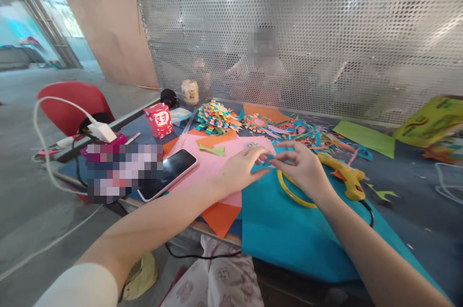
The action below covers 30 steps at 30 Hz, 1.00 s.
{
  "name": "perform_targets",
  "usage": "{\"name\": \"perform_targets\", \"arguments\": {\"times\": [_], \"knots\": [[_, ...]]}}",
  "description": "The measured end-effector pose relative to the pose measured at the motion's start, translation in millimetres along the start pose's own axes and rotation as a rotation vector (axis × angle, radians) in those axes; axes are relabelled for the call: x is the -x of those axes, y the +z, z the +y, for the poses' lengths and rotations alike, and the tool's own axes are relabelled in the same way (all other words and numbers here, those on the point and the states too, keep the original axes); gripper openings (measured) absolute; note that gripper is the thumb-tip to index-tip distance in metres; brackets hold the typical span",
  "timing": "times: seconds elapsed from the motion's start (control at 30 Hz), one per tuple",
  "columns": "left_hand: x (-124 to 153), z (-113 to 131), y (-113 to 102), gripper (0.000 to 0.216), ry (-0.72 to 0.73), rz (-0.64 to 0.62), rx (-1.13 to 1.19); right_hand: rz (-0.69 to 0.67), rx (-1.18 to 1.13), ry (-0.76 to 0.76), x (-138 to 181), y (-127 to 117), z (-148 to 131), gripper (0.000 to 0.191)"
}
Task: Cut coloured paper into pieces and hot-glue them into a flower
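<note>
My left hand [243, 168] and my right hand [303, 167] meet over the table with their fingertips pinched close together. Whatever lies between them is too small and too covered to name. A bit of multicoloured paper [252, 144] shows just past my left fingers. Under the hands lie a pink paper sheet [202, 172] and a large blue sheet [282, 234]. A yellow ring [294, 197] rests on the blue sheet, partly behind my right hand. To the right of that hand is a yellow glue gun [345, 176] with a black cord.
Behind the hands sit a fringed paper ball [216, 116], a paper flower [256, 123] and a heap of paper strips [313, 132]. A phone [168, 173], a red box [158, 120] and a white charger [102, 131] stand left. Behind a perforated metal screen [307, 32], a person's reflection shows.
</note>
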<state>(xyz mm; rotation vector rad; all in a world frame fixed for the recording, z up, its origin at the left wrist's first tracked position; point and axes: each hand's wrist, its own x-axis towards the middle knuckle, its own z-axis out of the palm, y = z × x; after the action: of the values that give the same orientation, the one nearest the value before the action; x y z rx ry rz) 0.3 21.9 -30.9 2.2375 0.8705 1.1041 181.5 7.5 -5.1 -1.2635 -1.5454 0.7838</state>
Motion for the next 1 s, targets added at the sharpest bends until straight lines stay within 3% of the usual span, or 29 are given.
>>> {"name": "perform_targets", "arguments": {"times": [0.3,0.47,0.67,0.83,1.0], "knots": [[0,-2,-1,0.021,-0.021,0.035,0.116,-0.047,-0.126,0.03,8,2,-4,0.057],[-1,-2,1,0.026,-0.176,0.079,0.344,-0.109,-0.152,-0.024,6,-5,-1,0.058],[-3,7,-4,0.03,-0.285,0.029,0.548,-0.115,-0.162,-0.057,5,-9,1,0.052],[-3,11,-2,0.04,-0.492,0.054,0.754,-0.114,-0.15,-0.058,6,-9,0,0.043],[-5,10,-2,0.043,-0.537,0.039,0.758,-0.133,-0.187,-0.035,7,-7,1,0.042]]}}
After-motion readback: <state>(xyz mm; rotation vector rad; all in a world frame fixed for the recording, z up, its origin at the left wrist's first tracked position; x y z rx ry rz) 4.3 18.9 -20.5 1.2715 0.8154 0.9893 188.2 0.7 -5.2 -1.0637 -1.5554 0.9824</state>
